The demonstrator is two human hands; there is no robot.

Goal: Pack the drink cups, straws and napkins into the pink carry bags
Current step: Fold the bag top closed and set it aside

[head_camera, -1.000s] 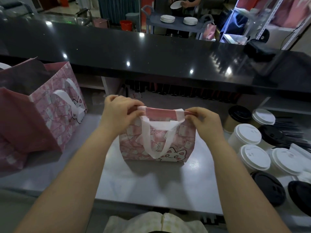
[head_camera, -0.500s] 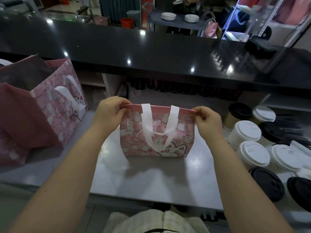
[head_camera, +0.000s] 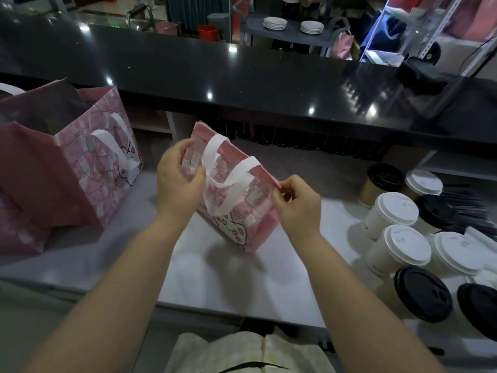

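Note:
A small flat pink carry bag (head_camera: 242, 211) with white handles and a cat print stands tilted on the white counter (head_camera: 242, 281), turned at an angle. My left hand (head_camera: 178, 181) grips its left upper edge. My right hand (head_camera: 295, 204) pinches the bag's right top corner. Several lidded drink cups (head_camera: 398, 246) with white and black lids stand in a group at the right. Black straws (head_camera: 462, 208) lie behind them. A white napkin packet (head_camera: 484, 238) lies at the far right.
A larger pink bag (head_camera: 88, 168) stands open at the left, with another pink bag (head_camera: 21, 232) in front of it. A raised black counter (head_camera: 242, 76) runs across the back. A cart with white plates (head_camera: 293, 25) stands beyond it.
The small bag was held flat and square to me by its top corners; now it is turned and tilted, its left end farther away. My right hand has come closer to me.

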